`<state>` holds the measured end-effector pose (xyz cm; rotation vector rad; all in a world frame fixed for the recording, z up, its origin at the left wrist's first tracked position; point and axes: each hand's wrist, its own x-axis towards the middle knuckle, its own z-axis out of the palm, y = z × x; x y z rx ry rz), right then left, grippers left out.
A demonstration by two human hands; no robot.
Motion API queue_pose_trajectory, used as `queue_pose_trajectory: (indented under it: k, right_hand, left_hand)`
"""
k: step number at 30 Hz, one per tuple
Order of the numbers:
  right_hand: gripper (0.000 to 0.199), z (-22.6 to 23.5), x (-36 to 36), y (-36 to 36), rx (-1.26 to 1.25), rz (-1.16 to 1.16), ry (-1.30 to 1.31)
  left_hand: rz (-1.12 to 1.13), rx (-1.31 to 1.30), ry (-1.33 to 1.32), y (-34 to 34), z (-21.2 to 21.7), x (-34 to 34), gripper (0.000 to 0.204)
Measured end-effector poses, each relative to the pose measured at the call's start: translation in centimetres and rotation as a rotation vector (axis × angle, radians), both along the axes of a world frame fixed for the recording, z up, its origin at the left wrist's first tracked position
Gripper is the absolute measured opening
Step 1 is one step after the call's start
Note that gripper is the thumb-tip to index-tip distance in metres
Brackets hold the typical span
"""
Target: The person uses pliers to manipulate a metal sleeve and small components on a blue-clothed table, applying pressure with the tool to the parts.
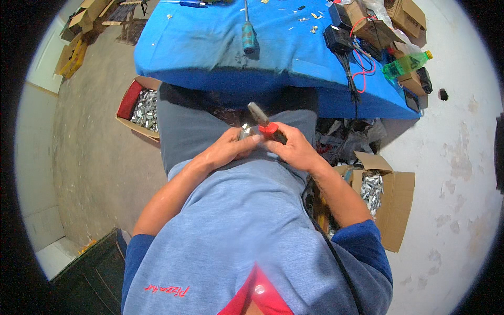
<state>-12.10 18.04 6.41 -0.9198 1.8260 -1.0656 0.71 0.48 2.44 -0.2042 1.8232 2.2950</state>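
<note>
Close to my lap, my right hand (291, 146) is closed round a tool with a red and black handle, which looks like pliers (258, 113). Its grey metal head points up and away to the left. My left hand (229, 147) pinches a small silver metal piece (245, 132) just left of the tool's handle. Thumb and fingers cover most of the piece, so its full shape is hidden. The two hands nearly meet. Ahead, on a blue-covered table (194, 52), lies a screwdriver (248, 39) with a teal handle.
An open box (126, 105) of small silver metal parts stands left of my legs. Another carton (401, 202) with similar parts is at my right. On the table's right are black adapters (338, 39), cables, a green bottle (407, 65) and a phone (411, 100). A white wall (457, 210) borders the right.
</note>
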Motion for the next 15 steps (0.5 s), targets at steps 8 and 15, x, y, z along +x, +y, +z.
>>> queue_pose_trajectory:
  k: [8, 15]
  right_hand:
    - [0.022, -1.1, -0.8, -3.4, -0.326, -0.043, -0.128]
    - [0.021, -0.3, -1.1, -4.0, -0.286, 0.029, -0.148]
  left_hand:
    - [-0.018, 0.154, -0.028, -0.6, -0.6, 0.3, 0.039]
    - [-0.067, 0.105, -0.064, -0.5, -0.8, 0.3, 0.038]
